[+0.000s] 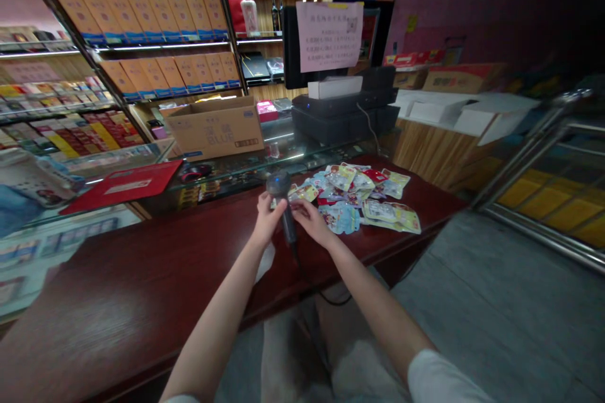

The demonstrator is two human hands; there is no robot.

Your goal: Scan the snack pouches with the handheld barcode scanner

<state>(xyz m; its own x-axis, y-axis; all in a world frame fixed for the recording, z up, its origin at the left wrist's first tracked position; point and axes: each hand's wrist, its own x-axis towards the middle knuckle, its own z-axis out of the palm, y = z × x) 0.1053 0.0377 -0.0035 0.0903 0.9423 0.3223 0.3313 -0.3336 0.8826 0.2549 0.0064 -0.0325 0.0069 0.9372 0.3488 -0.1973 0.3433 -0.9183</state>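
A dark handheld barcode scanner (282, 201) stands upright over the dark red wooden counter (142, 289), its cable trailing down off the front edge. My left hand (267, 217) closes on the scanner's handle from the left. My right hand (309, 219) touches the handle from the right, fingers curled by it. Just beyond my right hand lies a spread of several small colourful snack packets (363, 198) on the counter. One yellowish packet (302, 192) sits right behind the scanner head.
A glass display case (142, 157) runs behind the counter with a cardboard box (215, 127), a red mat (125, 184) and a cash register (345, 110) with a pink notice. Shelves of boxed goods fill the left wall. A metal rail (529, 157) stands at right.
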